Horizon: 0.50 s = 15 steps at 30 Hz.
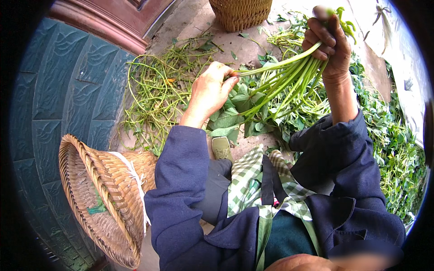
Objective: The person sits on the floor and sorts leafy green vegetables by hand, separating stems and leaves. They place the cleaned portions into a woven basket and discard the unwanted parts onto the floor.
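Note:
My right hand (334, 47) is raised at the upper right, its fingers wrapped around a bunch of long green leaf stalks (291, 86). The bunch fans down and to the left, with broad leaves (225, 120) hanging at its lower end. Farther left, my left hand (212, 88) pinches the thin end of one stalk (261, 68) between thumb and forefinger. That stalk stretches almost level between both hands, apart from the others. Part of the bunch's top is blurred above my right fist.
Stripped vines (159, 91) lie heaped on the concrete floor at left. Leafy greens (400, 162) spread along the right side. A wicker basket (242, 15) stands at the back. Beside my left arm, a woven basket (112, 193) lies tilted near the blue tiled wall (51, 95).

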Each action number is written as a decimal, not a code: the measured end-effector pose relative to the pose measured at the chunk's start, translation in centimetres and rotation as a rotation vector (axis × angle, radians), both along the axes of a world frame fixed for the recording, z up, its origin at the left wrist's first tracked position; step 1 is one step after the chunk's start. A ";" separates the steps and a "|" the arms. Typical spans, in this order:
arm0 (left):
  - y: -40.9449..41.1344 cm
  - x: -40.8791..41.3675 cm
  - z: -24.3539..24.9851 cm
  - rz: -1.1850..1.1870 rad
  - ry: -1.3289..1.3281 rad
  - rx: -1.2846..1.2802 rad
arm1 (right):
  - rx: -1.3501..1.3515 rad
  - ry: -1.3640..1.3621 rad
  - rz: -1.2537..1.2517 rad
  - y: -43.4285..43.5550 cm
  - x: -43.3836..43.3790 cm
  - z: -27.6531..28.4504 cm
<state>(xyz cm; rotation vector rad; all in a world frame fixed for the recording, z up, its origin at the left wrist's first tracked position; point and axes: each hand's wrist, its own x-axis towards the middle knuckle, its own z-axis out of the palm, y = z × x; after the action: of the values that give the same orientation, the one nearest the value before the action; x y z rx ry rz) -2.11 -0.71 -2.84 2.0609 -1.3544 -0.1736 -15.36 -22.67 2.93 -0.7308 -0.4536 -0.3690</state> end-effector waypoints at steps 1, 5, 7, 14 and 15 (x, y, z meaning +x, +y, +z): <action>-0.2 -0.1 0.0 0.059 0.080 0.005 | -0.010 -0.002 0.011 -0.1 0.0 -0.1; -0.3 1.0 -0.8 0.202 0.522 -0.251 | 0.000 0.001 0.010 -0.2 0.0 -0.2; 1.0 3.3 -0.2 0.460 0.893 -0.473 | 0.034 0.015 -0.066 0.1 -0.4 0.1; 6.8 6.3 3.5 0.755 0.737 -0.755 | 0.287 0.093 -0.206 -4.1 0.5 -2.2; 7.9 6.3 4.5 0.772 0.679 -0.737 | 0.335 0.127 -0.246 -4.4 1.1 -3.1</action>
<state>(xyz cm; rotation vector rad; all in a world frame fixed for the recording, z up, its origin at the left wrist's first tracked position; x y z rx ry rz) 4.24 7.24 1.68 1.5174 -0.1145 -0.0143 -14.23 -27.09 -0.15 -0.4792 -0.1739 -0.6095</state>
